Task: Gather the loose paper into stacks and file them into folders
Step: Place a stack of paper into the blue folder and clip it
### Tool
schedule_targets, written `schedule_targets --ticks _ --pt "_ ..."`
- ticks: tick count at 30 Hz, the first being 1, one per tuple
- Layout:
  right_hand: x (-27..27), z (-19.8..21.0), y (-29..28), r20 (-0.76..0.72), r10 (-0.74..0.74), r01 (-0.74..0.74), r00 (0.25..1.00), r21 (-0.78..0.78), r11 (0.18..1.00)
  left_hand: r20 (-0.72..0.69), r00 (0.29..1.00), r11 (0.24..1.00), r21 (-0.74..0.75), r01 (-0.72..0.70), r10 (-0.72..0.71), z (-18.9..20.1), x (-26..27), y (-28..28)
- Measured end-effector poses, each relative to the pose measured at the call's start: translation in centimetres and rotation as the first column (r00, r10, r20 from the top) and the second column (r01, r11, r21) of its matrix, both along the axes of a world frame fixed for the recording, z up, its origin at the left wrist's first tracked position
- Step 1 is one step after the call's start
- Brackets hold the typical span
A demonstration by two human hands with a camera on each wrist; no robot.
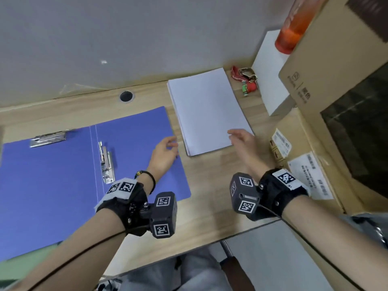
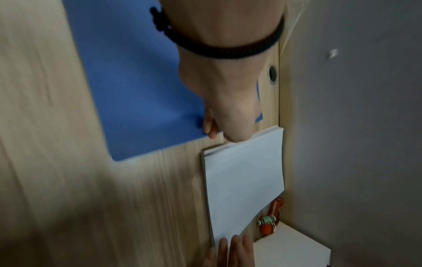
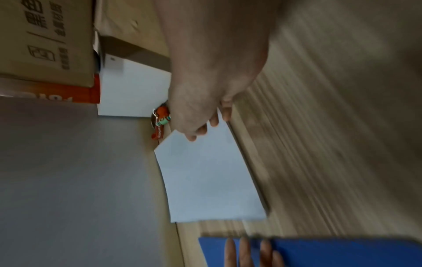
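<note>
Desk (image 1: 210, 185): blue folder (image 1: 52, 185) lies open across the left half, paper stack (image 1: 207, 110) sits squared toward the back edge, right of it. Left hand (image 1: 163, 154) is loosely curled over the folder's right edge, holding nothing; right hand (image 1: 245, 143) is relaxed and spread at the stack's near right corner. Only the head view shows the folder's metal clips (image 1: 107, 162); the blurred wrist views show the keychain (image 2: 269, 224) beside the stack.

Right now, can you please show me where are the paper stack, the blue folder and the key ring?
paper stack (image 1: 206, 110), head view, middle of the top sheet.
blue folder (image 1: 134, 143), head view, bare right-hand cover.
key ring (image 1: 247, 77), head view, metal ring beside the red strap.
</note>
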State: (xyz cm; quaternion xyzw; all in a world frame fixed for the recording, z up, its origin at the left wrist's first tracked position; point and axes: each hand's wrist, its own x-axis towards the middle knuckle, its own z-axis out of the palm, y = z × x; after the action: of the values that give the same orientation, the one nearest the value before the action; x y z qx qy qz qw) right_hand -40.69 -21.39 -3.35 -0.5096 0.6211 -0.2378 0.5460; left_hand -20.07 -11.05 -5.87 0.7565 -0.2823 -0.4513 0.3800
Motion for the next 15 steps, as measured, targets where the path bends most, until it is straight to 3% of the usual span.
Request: schedule_targets --ticks 4,8,12,15 --pt "-2.5 -1.6 -3.1 -0.202 -0.081 0.063 0.976 -0.096 0.993 -0.082 0.997 1.0 0.0 -0.014 0.014 -2.0 -2.2 -2.9" --pt "-3.1 -4.2 -5.3 -0.398 0.016 -0.014 0.917 0.008 1.0 -0.015 0.999 0.999 0.012 -0.041 0.042 -3.9 -2.4 -3.9" --pt "-4.2 -10.0 -7.6 -0.452 0.059 -0.066 0.89 -0.001 0.998 0.009 0.998 0.998 0.001 -0.063 0.063 -4.8 -1.7 -4.3" --pt "-3.0 -8.3 -6.9 -0.425 0.046 -0.081 0.904 -0.064 0.995 -0.054 0.998 0.999 -0.009 -0.044 0.043 -4.9 -1.2 -4.2"
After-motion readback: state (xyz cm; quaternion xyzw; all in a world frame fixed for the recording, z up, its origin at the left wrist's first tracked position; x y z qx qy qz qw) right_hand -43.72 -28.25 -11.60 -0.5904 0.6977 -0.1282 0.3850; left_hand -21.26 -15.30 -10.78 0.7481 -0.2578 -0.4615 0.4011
